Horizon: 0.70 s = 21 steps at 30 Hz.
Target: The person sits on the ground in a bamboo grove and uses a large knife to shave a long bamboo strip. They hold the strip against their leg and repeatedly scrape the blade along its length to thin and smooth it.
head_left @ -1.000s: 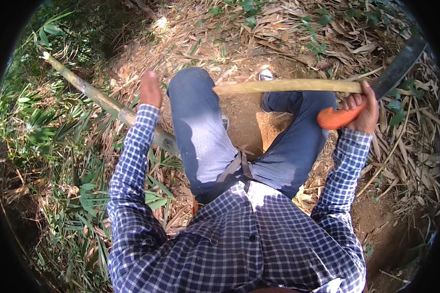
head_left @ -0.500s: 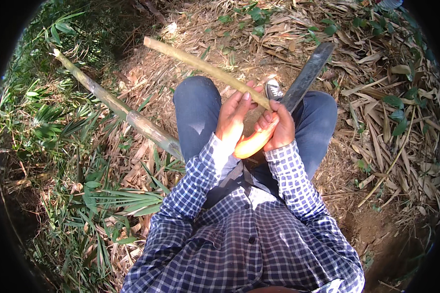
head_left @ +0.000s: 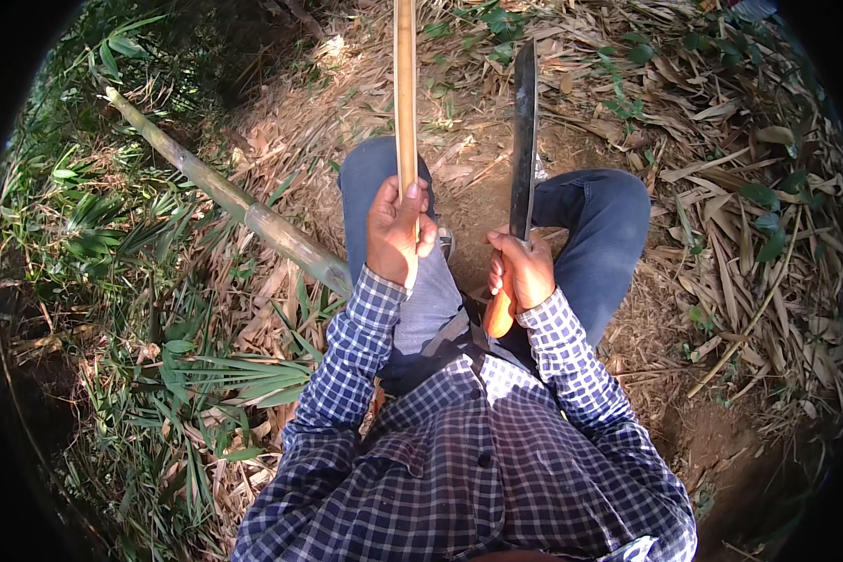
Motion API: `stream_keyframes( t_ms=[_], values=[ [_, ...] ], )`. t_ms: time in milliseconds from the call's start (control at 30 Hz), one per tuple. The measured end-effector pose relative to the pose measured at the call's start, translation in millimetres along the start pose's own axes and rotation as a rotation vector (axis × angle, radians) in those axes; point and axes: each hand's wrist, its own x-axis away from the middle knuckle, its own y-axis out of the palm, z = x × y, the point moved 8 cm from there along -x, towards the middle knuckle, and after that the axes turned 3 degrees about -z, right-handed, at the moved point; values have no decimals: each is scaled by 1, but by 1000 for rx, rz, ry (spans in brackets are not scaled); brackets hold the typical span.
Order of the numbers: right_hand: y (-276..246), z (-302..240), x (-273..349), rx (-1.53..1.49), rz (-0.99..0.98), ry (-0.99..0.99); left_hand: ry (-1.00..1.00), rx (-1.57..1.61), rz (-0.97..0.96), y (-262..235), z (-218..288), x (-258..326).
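One strip (head_left: 406, 103), held over the left leg (head_left: 370, 178), is clasped near its lower end by the left grip (head_left: 396, 229). One machete (head_left: 523, 140), apart, is clasped by its handle (head_left: 500, 317) in the right grip (head_left: 526, 269). The left grip could be cut, should the machete slip. Counted: one strip, one machete, two grips, two legs, one pole (head_left: 253, 215).

Ground (head_left: 581, 145): brown soil, dry leaf litter (head_left: 712, 187) over much of it, heavy at right. Jointed bamboo pole (head_left: 220, 195) slants across the left side (can't tell if it touches full-length). Green blade-like leaves (head_left: 248, 379) spread below it; thin yellowish stick (head_left: 757, 314) at right.
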Motion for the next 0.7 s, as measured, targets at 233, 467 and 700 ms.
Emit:
stream_keyframes(
  t_ms=[233,467,700],
  values=[
    [26,-43,-3,1129,-119,-515,-74,-40,168,-41,-3,34],
    [54,-33,-8,1566,-266,-571,-227,94,232,-57,-23,60],
    [58,-26,-12,1676,-301,-631,-277,99,233,-55,-26,76]
  ],
)
